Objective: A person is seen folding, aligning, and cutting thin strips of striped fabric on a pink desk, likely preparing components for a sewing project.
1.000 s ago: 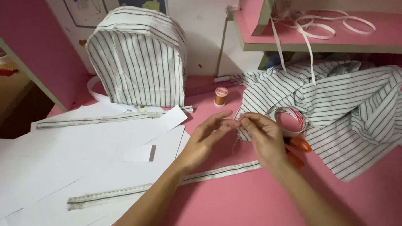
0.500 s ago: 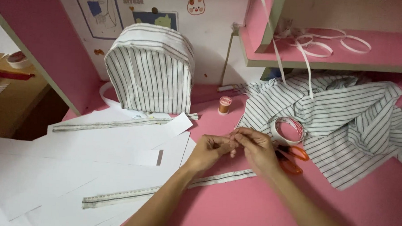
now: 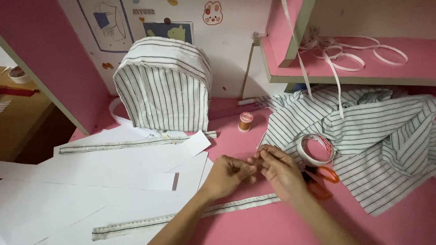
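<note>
We pinch fingertips of left hand [image 3: 229, 175] and right hand [image 3: 279, 169] together over pink desk [image 3: 282, 231], gripping something too fine to identify; orange-handled scissors [image 3: 322, 181] and clear tape roll [image 3: 315, 149] parked close for reach.

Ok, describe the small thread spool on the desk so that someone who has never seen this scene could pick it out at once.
Start at the striped fabric cover standing upright at the back of the pink desk. Just right of its base, left of the crumpled striped cloth, stands the thread spool. It is the only small upright cylinder there, wound in orange-brown thread with a pale pink top, unlike the larger tape roll nearer the hands.
</note>
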